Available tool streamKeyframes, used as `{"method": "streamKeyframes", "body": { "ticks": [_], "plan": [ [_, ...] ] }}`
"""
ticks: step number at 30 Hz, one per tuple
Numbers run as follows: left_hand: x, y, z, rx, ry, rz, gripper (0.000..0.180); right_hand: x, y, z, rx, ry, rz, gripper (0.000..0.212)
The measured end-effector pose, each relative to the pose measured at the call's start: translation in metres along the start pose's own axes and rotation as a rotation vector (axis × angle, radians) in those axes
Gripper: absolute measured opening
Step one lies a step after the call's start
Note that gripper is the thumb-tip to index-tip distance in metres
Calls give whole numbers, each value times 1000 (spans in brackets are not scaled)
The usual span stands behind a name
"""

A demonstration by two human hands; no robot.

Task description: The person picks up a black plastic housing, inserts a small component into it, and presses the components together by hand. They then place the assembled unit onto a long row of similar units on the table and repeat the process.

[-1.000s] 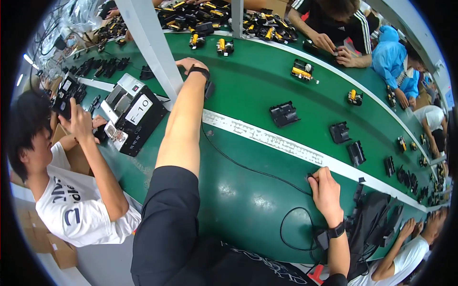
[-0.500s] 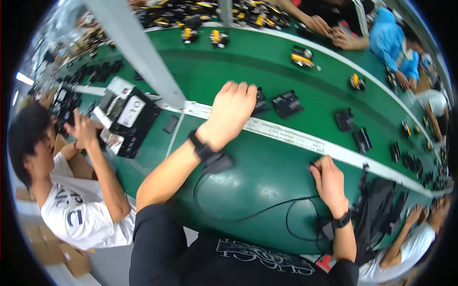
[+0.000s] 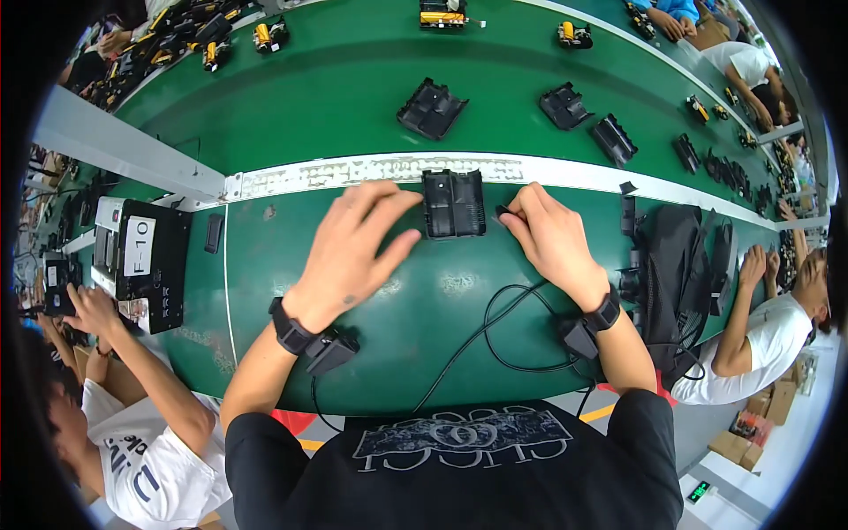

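Note:
A black plastic housing (image 3: 454, 205) with a ribbed side and an open, hollowed face lies on the green bench, close to the white rail. My left hand (image 3: 349, 247) is just left of it, thumb and fingers spread, fingertips near its left edge and nothing held. On the other side, my right hand (image 3: 558, 237) pinches a small black part (image 3: 504, 212) between thumb and forefinger; most of that part is hidden by the fingers. Each wrist wears a black strap with a black box and a cable (image 3: 481, 331).
Past the white rail (image 3: 353, 172), more black housings (image 3: 432, 109) and yellow-and-black assemblies (image 3: 442, 14) lie on the green belt. A black machine (image 3: 159, 265) stands left, a black bag (image 3: 676, 265) right. People sit on both sides. A grey post (image 3: 132, 146) rises front left.
My left hand has come back from over the belt to the bench and opened. A black housing now lies between my hands. My right hand still pinches the small part. The view has turned.

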State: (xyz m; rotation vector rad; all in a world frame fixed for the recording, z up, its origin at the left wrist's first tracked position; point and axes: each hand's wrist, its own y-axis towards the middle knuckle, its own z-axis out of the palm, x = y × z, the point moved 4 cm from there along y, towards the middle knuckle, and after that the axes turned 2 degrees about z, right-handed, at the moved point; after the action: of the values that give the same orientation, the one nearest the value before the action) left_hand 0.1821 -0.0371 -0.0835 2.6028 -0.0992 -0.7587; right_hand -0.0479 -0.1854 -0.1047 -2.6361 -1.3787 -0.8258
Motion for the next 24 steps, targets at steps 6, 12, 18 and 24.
{"method": "streamKeyframes", "body": {
  "ticks": [6, 12, 18, 24],
  "plan": [
    [-28, 23, 26, 128, 170, 251, 44, 0, 0, -2, -7, 13, -16, 20],
    [-4, 16, 23, 192, 376, 252, 43, -1, 0, -1, -25, 18, -29, 19],
    [90, 44, -13, 91, 466, -319, 46, 1, -2, 2, -27, 23, -41, 18],
    [110, 87, -44, -311, 141, -162, 54, -4, -1, -2, -35, 39, -48, 18]
  ]
}}
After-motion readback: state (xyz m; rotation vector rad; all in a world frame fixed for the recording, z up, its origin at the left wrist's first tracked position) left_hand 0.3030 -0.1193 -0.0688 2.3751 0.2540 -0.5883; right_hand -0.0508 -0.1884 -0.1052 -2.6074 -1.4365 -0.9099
